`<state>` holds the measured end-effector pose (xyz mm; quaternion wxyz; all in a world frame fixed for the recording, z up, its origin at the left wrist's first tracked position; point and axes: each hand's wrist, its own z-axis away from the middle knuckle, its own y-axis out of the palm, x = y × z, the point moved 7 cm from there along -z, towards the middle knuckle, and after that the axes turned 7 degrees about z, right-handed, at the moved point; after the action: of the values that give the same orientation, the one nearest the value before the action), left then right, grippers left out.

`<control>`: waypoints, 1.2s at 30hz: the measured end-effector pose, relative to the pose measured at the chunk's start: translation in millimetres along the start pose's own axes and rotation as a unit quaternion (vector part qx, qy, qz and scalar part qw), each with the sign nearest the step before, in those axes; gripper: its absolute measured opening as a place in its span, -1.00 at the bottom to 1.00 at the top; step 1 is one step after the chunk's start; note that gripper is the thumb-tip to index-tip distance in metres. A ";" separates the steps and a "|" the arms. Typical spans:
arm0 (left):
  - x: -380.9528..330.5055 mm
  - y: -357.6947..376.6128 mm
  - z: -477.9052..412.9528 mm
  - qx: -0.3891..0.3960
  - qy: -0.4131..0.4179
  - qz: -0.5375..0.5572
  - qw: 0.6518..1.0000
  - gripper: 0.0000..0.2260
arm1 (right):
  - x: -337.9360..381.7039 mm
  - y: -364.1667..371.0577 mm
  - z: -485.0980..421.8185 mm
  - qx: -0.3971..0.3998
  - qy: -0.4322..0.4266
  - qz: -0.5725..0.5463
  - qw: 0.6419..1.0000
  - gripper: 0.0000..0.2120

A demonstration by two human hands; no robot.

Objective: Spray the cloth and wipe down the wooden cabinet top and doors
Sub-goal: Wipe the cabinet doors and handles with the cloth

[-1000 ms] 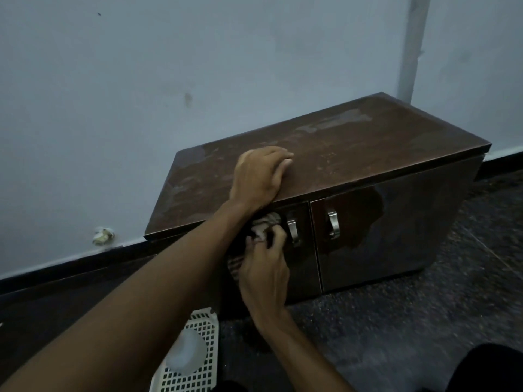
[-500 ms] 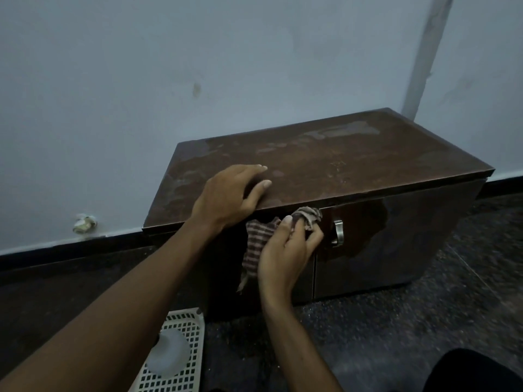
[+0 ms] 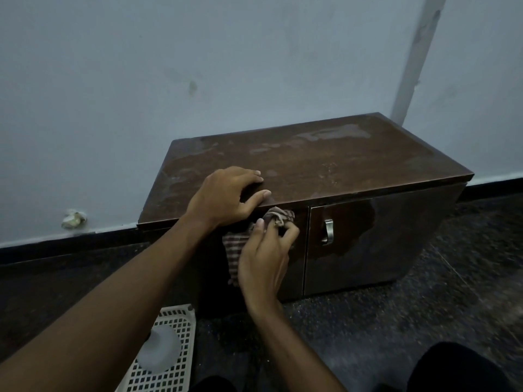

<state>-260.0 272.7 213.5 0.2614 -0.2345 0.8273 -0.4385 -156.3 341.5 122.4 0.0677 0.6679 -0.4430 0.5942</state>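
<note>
A low dark wooden cabinet (image 3: 325, 162) stands against the wall, its top streaked with pale smears. My left hand (image 3: 226, 196) lies flat on the front edge of the top, fingers apart, holding nothing. My right hand (image 3: 264, 256) presses a striped cloth (image 3: 278, 216) against the left door just under the top edge; part of the cloth hangs down to the left of the hand. The right door (image 3: 376, 239) shows a damp patch and a metal handle (image 3: 328, 232). The left door's handle is hidden behind my hand.
A white plastic mesh basket (image 3: 169, 372) sits on the dark speckled floor (image 3: 424, 306) at lower left, with a pale rounded object (image 3: 160, 349) in it. A crumpled scrap (image 3: 73, 219) lies at the wall base. My dark-clad knee (image 3: 458, 369) shows at lower right.
My right hand and the cloth have shifted from the left door's handle area up toward the top edge. My left hand slid slightly left along the cabinet's front edge. The view has tilted.
</note>
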 end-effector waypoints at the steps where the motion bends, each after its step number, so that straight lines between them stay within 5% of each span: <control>1: -0.6 -0.1 0.3 -0.002 0.001 0.000 1.000 -0.61 | -3.8 -2.8 -2.6 0.009 0.016 -0.003 1.000 -0.73; 6: -0.6 -1.4 0.3 -0.010 0.002 -0.004 1.000 -0.63 | -42.8 -24.5 -11.3 -0.029 -0.004 0.056 0.998 -0.75; 14: -0.7 -0.1 -1.3 0.002 0.009 -0.007 1.000 -0.60 | -121.0 1.6 8.5 0.089 -0.074 0.153 0.981 -0.79; 20: -2.1 -0.1 -0.7 0.001 0.009 -0.016 1.000 -0.59 | -110.8 32.9 35.5 0.114 -0.025 0.131 0.985 -0.70; 27: -5.0 -2.1 -0.2 -0.004 0.013 -0.019 1.000 -0.61 | -51.9 84.1 73.5 0.233 -0.236 0.149 0.932 -0.67; 30: -3.4 -2.6 1.0 -0.017 0.010 -0.026 0.999 -0.61 | -77.5 66.6 60.5 0.164 -0.188 0.172 0.953 -0.51; 33: -1.9 -0.3 -0.2 -0.014 0.017 -0.016 1.000 -0.63 | -122.7 40.9 38.5 0.088 -0.069 0.133 0.985 -0.61; 36: -2.0 0.0 -1.8 -0.009 0.020 -0.007 1.000 -0.60 | -138.7 44.5 33.7 0.096 -0.078 0.180 0.976 -0.71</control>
<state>-259.7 275.0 214.8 0.2398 -0.2341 0.8343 -0.4378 -147.9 365.1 -25.0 -0.1394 0.6252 -0.5007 0.5822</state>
